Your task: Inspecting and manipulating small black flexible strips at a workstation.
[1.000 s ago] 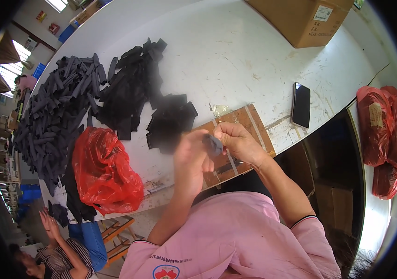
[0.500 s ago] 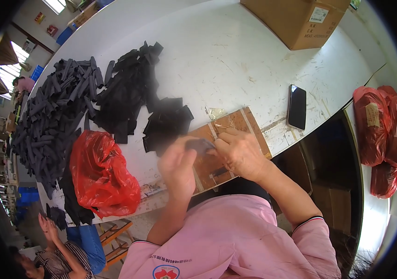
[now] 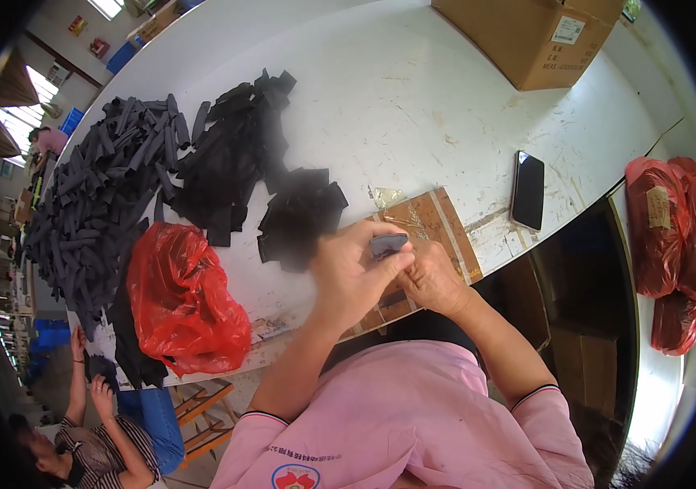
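Note:
Both hands meet over a brown board (image 3: 459,236) at the table's near edge. A small folded dark grey fabric piece (image 3: 388,244) sticks up between them. My left hand (image 3: 348,273) is closed on it, thumb against its lower side. Curled in beside the left thumb, my right hand (image 3: 436,279) grips the same piece at its right end; its fingertips are partly hidden. Just left of the board lies a small stack of black fabric pieces (image 3: 303,213). Beyond it spreads a longer pile of black fabric pieces (image 3: 230,167).
A large heap of rolled dark grey fabric pieces (image 3: 95,200) covers the table's left side, with a crumpled red plastic bag (image 3: 185,306) nearer me. A phone (image 3: 528,191) and a cardboard box (image 3: 539,49) stand right. Red bags (image 3: 656,232) hang beyond. A co-worker (image 3: 103,448) sits lower left.
My left hand has moved right and closed in against my right hand, with the fabric piece now upright between them. The co-worker's hands have moved apart.

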`<action>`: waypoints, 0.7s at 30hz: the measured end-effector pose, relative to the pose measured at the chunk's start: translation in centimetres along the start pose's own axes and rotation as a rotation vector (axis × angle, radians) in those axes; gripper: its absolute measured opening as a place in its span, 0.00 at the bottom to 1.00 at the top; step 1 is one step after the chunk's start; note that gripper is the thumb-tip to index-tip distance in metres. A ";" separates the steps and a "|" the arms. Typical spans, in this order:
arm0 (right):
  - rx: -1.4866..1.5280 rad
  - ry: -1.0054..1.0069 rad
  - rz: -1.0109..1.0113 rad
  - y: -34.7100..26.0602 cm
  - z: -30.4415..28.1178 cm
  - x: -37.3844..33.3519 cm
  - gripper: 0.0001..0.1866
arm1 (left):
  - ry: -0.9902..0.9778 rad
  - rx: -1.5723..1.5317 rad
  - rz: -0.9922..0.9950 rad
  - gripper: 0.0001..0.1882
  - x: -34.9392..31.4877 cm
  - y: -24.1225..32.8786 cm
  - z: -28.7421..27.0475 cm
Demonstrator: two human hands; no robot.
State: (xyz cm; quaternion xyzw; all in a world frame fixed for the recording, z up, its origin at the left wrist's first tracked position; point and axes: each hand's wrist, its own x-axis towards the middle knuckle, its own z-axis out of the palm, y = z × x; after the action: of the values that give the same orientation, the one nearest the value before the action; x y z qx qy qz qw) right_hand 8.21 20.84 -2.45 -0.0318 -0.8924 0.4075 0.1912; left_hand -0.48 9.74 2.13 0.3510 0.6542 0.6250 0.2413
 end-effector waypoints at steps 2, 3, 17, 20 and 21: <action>-0.011 -0.013 -0.023 -0.5 -0.8 0.6 0.06 | -0.008 -0.052 0.093 0.11 -0.4 0.6 0.2; -0.024 -0.025 -0.043 -0.8 -1.1 0.7 0.07 | 0.052 -0.202 0.095 0.11 -0.6 0.7 0.2; -0.271 -0.036 -0.089 -2.5 -1.8 1.6 0.11 | 0.224 -0.850 0.090 0.08 -1.7 0.0 -1.6; -0.250 -0.029 -0.104 -2.1 -1.5 1.6 0.12 | 0.234 -0.734 0.105 0.07 -1.4 0.0 -1.9; -0.242 -0.037 -0.107 -2.0 -1.5 1.6 0.11 | 0.237 -0.682 0.130 0.07 -1.3 0.0 -2.0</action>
State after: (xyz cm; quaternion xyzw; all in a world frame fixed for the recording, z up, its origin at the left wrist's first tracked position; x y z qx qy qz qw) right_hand 7.45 20.88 0.45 0.0004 -0.9389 0.2864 0.1906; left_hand -1.15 7.47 2.17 0.2163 0.4079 0.8575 0.2270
